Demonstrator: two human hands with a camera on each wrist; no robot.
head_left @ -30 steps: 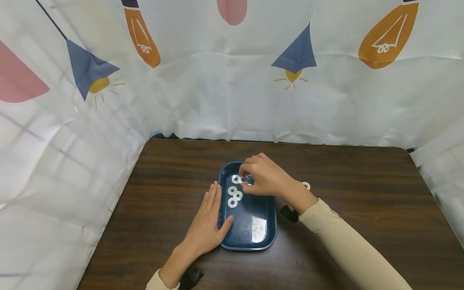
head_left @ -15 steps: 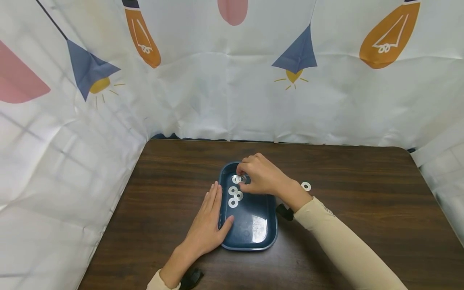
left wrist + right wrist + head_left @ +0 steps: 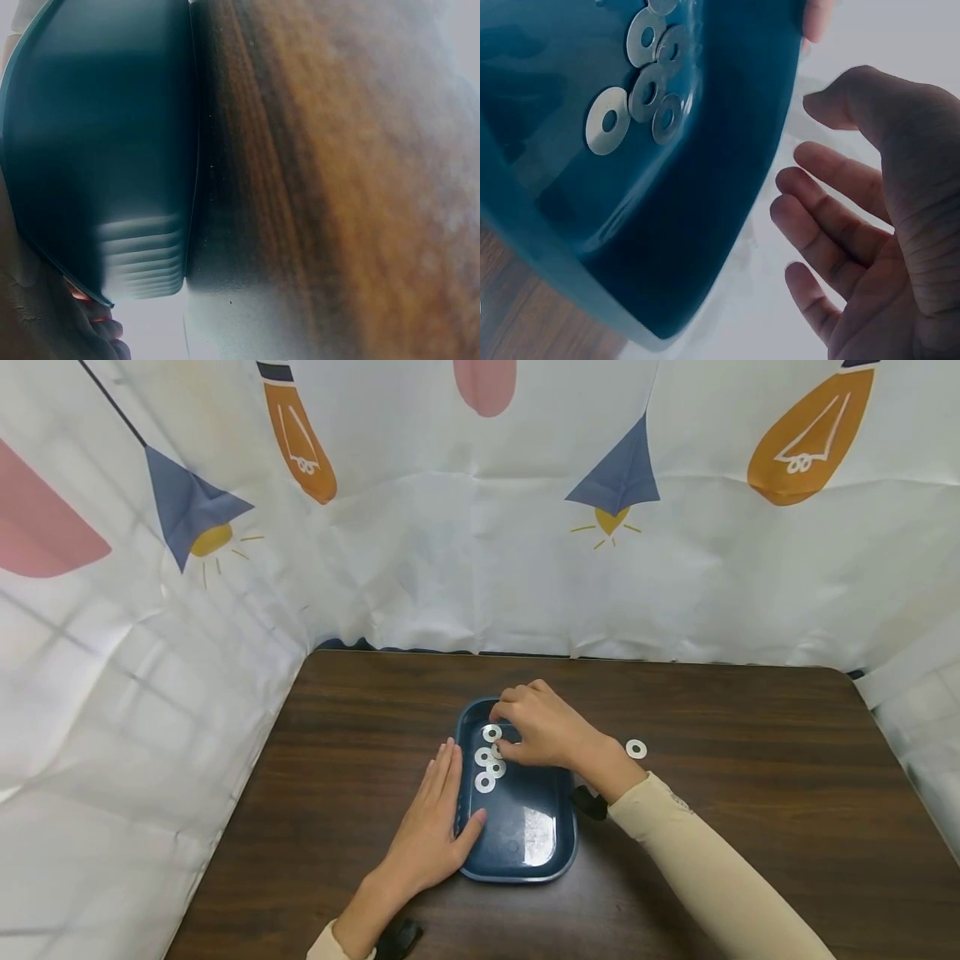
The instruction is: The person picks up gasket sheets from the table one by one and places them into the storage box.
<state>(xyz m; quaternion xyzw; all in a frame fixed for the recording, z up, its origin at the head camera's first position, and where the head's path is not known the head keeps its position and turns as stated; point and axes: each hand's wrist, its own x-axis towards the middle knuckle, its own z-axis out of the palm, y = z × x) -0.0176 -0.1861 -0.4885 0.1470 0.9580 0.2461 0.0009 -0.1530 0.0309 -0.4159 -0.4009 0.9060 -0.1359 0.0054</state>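
A dark blue tray (image 3: 517, 852) holds several flat metal washers (image 3: 485, 782), bunched along its left side. My left hand (image 3: 427, 835) lies along the tray's left edge, fingers straight and thumb over the rim. In the left wrist view, part of this hand (image 3: 45, 322) borders the tray's ribbed outer wall (image 3: 97, 150). Over the tray's far end is my right hand (image 3: 551, 727), fingers loosely bent, the thumb tip overlapping a washer in the head view. The right wrist view shows nothing between thumb and fingers of this hand (image 3: 870, 217), beside the tray wall (image 3: 735, 150).
One more washer (image 3: 636, 749) lies on the dark wooden table (image 3: 750, 760), right of the tray. A white curtain (image 3: 420, 577) with lamp prints hangs behind the table and along its left side. Black wrist devices (image 3: 590, 802) sit under both wrists.
The right fingers shift slightly at the tray's far end. Of two overlapping washers there, one is now separate and another shows nearer, by the thumb. The left hand stays put.
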